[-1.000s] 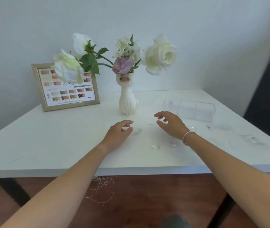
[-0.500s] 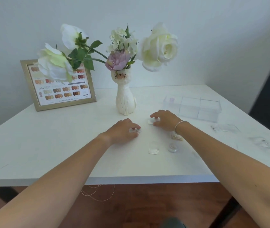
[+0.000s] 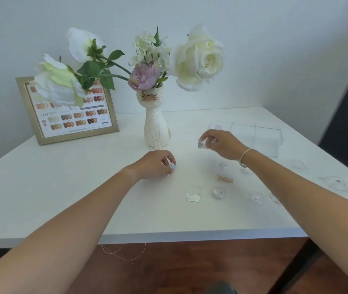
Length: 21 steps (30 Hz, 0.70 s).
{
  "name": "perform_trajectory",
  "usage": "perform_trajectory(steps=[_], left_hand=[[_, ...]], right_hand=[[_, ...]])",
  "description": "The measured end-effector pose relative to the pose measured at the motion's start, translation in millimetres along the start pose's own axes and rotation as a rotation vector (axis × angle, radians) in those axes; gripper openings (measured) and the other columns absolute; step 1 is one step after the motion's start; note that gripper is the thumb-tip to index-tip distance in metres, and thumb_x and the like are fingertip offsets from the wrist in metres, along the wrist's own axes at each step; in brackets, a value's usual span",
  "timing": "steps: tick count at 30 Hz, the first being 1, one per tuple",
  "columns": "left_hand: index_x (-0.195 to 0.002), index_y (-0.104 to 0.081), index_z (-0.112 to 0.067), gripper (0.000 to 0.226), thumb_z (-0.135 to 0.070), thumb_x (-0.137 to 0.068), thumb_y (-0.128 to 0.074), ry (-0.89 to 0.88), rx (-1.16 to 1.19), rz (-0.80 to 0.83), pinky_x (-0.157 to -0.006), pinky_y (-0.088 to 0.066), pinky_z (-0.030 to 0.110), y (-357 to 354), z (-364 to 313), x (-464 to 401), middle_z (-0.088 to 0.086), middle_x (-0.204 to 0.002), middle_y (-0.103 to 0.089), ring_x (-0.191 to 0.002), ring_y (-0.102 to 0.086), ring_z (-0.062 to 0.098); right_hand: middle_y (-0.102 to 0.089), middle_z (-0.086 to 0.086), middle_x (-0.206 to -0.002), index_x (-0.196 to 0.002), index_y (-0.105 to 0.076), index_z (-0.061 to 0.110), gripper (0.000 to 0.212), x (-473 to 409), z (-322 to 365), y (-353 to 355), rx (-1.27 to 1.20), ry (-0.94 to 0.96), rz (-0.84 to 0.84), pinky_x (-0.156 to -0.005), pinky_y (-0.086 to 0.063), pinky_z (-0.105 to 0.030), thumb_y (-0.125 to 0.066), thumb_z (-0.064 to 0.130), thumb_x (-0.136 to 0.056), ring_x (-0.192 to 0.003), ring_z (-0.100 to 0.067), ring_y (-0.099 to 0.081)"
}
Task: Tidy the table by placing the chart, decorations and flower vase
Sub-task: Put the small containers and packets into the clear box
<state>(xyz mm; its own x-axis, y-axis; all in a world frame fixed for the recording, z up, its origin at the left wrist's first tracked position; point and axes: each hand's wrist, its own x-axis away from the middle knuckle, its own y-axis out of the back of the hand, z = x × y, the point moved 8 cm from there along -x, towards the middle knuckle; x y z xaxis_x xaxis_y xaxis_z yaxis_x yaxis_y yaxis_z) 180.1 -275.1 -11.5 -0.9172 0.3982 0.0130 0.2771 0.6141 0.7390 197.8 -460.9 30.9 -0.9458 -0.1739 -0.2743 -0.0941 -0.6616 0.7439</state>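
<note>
White rectangular worktop (image 3: pixel 62 187) against a pale wall. Left rear: gold-framed nail colour chart (image 3: pixel 71 115), standing and leaning back toward the wall, upper part hidden by a white bloom. Centre rear: white cat-shaped ceramic vase (image 3: pixel 155 128), upright, holding white and lilac artificial flowers (image 3: pixel 198 58). Vase and chart stand apart.

Left hand (image 3: pixel 155 164) low at the worktop, just in front of the vase. Grip closed on a small shiny silver decoration piece (image 3: pixel 172 166), pinched at thumb and fingertips; whether the piece touches the worktop, cannot tell.

Right hand (image 3: pixel 222 144) raised above the worktop, right of the vase. Grip clamped on a small clear packet with silver contents (image 3: pixel 201 144), hanging from thumb and forefinger. White bracelet (image 3: pixel 245 153) on that wrist.

Right rear: clear acrylic divided box (image 3: pixel 262 136), beyond the right hand; contents of its compartments cannot be made out.

Loose on the worktop under and near the right forearm: a small clear pot (image 3: pixel 222 166), a clear packet of gold-brown bits (image 3: pixel 225 178), a small round pot of silver flakes (image 3: pixel 218 192), a flat clear packet with silver foil (image 3: pixel 193 197). Further clear packets (image 3: pixel 334 183) toward the right edge, too faint to read.

Below the front edge: thin pale thread (image 3: pixel 124 251) looped over brown wooden floor.
</note>
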Motion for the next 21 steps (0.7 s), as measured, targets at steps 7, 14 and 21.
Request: perform_trajectory(steps=[7, 14, 21], left_hand=[[-0.083, -0.060, -0.016, 0.008, -0.010, -0.086, -0.054, 0.017, 0.252, -0.077, -0.055, -0.048, 0.018, 8.0, -17.1, -16.8, 0.001, -0.068, -0.058, -0.055, -0.058, 0.007], [-0.081, -0.061, -0.019, 0.011, -0.012, -0.087, -0.056, -0.016, 0.409, -0.137, -0.060, -0.055, 0.021, 11.3, -43.0, -50.5, 0.006, -0.080, -0.060, -0.066, -0.061, 0.014], [-0.087, -0.063, -0.015, 0.015, -0.005, -0.089, -0.053, -0.078, 0.525, -0.215, -0.066, -0.058, 0.021, 20.4, -63.7, -81.8, 0.006, -0.082, -0.053, -0.065, -0.059, 0.013]], right_hand=[[-0.057, -0.002, -0.089, -0.104, -0.067, 0.018, 0.045, -17.7, -15.9, 62.1, -0.015, -0.047, -0.112, -0.058, -0.036, -0.012, -0.033, -0.003, -0.084, -0.077, -0.016, -0.047], [-0.064, -0.003, -0.087, -0.094, -0.055, 0.018, 0.028, -33.0, -37.5, 83.2, -0.049, -0.128, -0.163, -0.057, -0.038, -0.020, -0.037, 0.000, -0.084, -0.079, -0.019, -0.052], [-0.054, 0.010, -0.071, -0.084, -0.060, 0.017, 0.019, -55.6, -51.4, 75.0, -0.070, -0.150, -0.124, -0.055, -0.036, -0.019, -0.049, 0.001, -0.083, -0.068, -0.014, -0.047]])
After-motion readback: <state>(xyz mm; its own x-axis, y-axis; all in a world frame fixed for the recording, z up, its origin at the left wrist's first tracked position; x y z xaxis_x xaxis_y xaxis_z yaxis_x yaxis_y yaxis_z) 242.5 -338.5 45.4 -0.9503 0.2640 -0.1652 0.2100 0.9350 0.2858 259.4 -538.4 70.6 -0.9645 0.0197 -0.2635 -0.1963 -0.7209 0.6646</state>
